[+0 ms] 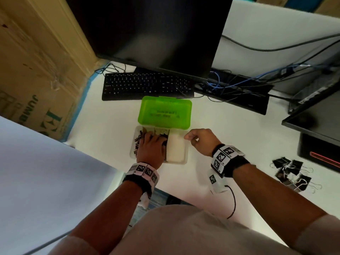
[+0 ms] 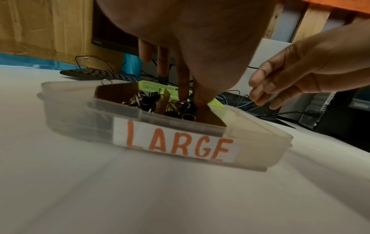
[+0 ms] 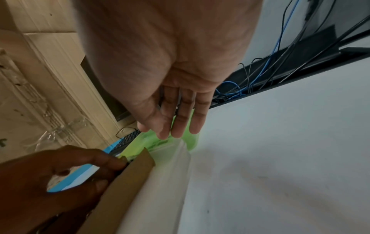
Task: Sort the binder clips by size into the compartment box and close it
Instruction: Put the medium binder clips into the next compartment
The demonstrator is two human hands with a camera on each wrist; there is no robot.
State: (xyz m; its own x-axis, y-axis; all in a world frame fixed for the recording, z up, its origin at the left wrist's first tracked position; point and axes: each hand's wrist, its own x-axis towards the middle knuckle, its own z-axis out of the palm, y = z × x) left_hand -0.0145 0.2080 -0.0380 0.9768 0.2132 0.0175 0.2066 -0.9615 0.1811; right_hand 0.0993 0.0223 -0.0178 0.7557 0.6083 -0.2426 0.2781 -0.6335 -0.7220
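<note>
The compartment box point(image 1: 185, 159) sits on the white desk with its green lid point(image 1: 164, 112) standing open at the back. Cardboard dividers point(image 3: 124, 182) split it. Small black binder clips point(image 1: 137, 142) fill the left compartment, and the right one looks bare. My left hand point(image 1: 156, 138) reaches down into the middle compartment, its straight fingertips point(image 2: 184, 95) touching the clips point(image 2: 180, 109) there. My right hand point(image 1: 191, 138) hovers at the box's right rim, fingers relaxed and holding nothing point(image 3: 176, 125). A "LARGE" label point(image 2: 176, 145) is on the front wall.
Several big black binder clips point(image 1: 292, 173) lie in a pile on the desk to the right. Behind the box are a black keyboard point(image 1: 147, 85), a monitor point(image 1: 156, 30) and tangled cables point(image 1: 230, 85). A cardboard carton point(image 1: 36, 61) stands at the left.
</note>
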